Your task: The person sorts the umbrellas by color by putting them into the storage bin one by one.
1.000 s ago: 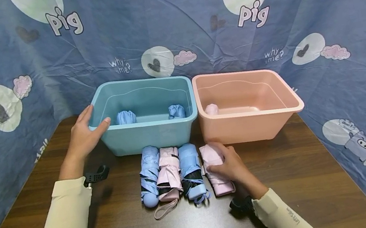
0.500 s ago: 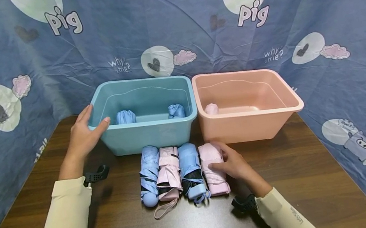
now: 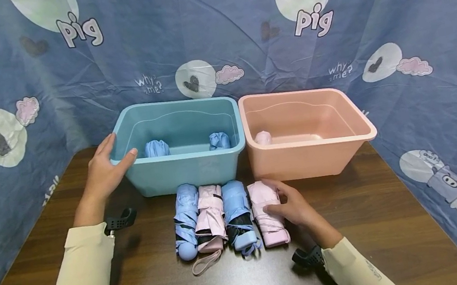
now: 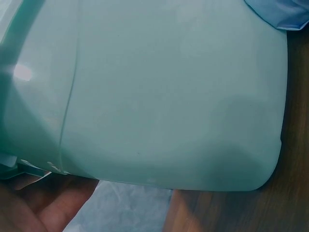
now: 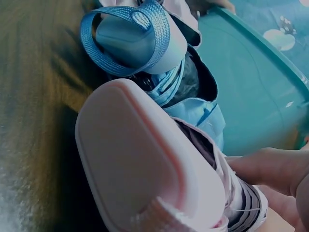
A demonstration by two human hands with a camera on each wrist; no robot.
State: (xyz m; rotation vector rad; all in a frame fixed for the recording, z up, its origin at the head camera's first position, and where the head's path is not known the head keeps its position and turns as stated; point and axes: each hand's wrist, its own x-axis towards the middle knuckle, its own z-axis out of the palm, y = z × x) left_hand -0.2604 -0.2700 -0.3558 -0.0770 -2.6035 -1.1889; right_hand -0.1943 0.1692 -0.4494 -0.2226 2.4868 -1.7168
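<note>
My left hand (image 3: 104, 173) rests spread at the left corner of the teal bin (image 3: 184, 171), thumb over the front rim. In the left wrist view its fingers (image 4: 60, 205) lie against the bin. My right hand (image 3: 293, 204) grips a folded pink umbrella (image 3: 268, 215), thumb on top; some fingers are hidden behind it. To its left, side by side, lie a blue umbrella with a looped strap (image 3: 238, 215), another pink umbrella (image 3: 210, 216) with a wrist loop, and a blue umbrella with a round end (image 3: 186, 217). In the right wrist view the gripped umbrella's flat pink end (image 5: 130, 150) faces the camera.
A peach bin (image 3: 306, 158) stands to the right of the teal one. Two blue bundles (image 3: 156, 148) are inside the teal bin and a pink bundle (image 3: 263, 138) is inside the peach one. A blue printed cloth (image 3: 211, 27) hangs behind the wooden table (image 3: 152, 282).
The right hand shifted the pink umbrella left and straightened it beside the blue one; its near end has since swung slightly right. The left hand has stayed at the teal bin.
</note>
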